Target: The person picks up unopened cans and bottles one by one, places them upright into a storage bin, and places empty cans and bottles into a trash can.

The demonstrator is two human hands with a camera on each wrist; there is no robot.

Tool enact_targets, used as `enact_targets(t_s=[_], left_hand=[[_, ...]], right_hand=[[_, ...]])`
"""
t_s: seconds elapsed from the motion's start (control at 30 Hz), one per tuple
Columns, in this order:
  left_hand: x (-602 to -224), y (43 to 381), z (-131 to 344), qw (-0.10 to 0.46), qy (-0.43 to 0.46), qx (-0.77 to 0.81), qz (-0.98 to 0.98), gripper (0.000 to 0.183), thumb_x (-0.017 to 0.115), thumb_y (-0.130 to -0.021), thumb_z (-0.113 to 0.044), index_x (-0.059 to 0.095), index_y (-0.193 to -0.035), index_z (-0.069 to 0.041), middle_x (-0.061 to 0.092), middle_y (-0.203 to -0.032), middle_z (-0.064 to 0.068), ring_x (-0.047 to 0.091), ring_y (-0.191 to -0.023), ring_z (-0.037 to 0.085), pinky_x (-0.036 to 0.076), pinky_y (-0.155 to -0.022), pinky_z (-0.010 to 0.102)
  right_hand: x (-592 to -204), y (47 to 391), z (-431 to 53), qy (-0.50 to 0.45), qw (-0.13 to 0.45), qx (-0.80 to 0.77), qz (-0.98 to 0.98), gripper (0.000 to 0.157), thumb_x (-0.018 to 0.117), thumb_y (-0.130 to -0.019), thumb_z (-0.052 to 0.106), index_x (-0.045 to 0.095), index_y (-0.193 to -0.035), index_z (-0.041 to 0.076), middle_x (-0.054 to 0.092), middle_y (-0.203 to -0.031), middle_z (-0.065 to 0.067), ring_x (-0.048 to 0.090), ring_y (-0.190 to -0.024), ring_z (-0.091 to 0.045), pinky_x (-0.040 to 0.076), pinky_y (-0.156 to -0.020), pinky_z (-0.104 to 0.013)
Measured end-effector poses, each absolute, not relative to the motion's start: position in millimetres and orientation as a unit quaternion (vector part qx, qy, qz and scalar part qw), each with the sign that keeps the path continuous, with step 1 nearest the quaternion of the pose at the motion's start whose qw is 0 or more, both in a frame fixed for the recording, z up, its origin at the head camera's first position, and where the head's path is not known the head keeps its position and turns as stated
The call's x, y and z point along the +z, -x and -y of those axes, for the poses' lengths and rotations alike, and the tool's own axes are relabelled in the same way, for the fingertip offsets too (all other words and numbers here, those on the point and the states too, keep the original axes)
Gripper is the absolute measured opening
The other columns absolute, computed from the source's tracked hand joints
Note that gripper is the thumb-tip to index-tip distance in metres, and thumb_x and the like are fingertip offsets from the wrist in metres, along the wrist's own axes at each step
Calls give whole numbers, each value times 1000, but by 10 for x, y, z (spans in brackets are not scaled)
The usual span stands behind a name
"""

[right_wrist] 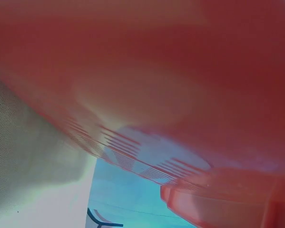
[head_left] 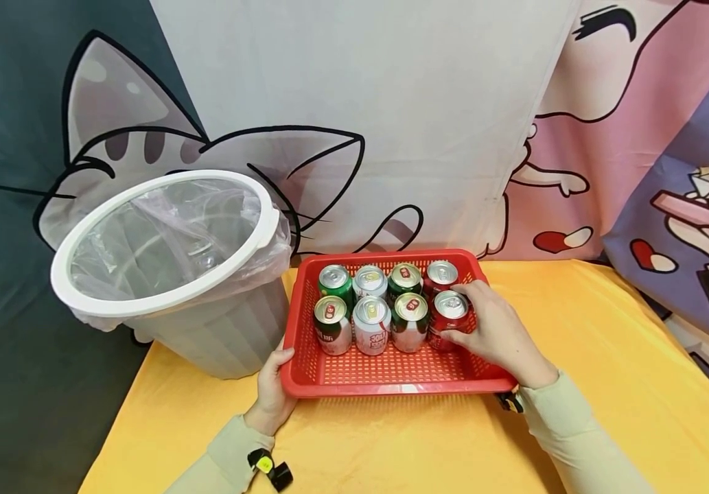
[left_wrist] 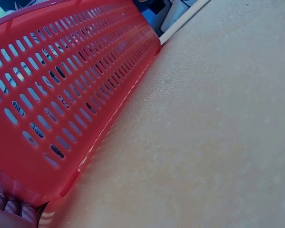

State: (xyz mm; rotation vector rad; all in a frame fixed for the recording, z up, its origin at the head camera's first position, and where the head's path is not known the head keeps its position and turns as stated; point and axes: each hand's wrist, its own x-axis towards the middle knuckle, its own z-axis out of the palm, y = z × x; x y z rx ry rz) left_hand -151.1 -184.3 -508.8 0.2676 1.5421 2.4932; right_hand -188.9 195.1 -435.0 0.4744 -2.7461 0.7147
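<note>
A red plastic basket [head_left: 391, 389] with a perforated floor holds several drink cans in two rows. At its front left corner my left hand [head_left: 272, 391] grips the rim, thumb on top; curled fingertips [left_wrist: 11, 211] show against its side in the left wrist view. My right hand [head_left: 499, 336] reaches over the basket's right side, its thumb and fingers around the front red soda can [head_left: 443, 326]. Behind that stands another red can [head_left: 441, 274]. Further left are green-and-white cans [head_left: 332, 329] and white cans [head_left: 371, 329], all upright. The basket blocks most of the right wrist view.
A grey bin [head_left: 224, 336] with a white rim and clear plastic liner stands tilted left of the basket. A yellow cloth [head_left: 379, 446] covers the table. A cartoon-printed curtain [head_left: 422, 137] hangs behind.
</note>
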Motion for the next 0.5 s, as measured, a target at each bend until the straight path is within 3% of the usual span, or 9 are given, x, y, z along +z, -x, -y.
enact_targets(t_s=[0.4,0.5], left_hand=[[-5019,1559,1865,117,-70,830,-540,66,30,-104,-22,7,-166,-14,44,-148,-8,50,-129,17,48,-106,35],[-4979,1594,1878,117,-49,815,-566,66,35,-105,-22,13,-166,-16,46,-149,-4,53,-128,20,50,-105,37]], right_hand=[[-4380,1890,-1925,-164,140,249,944,79,97,-68,27,58,-132,1,64,-116,-13,65,-104,-33,54,-92,-57],[-4388,1894,-1918,-166,141,247,944,80,97,-68,29,58,-133,1,64,-116,-13,65,-103,-33,55,-91,-56]])
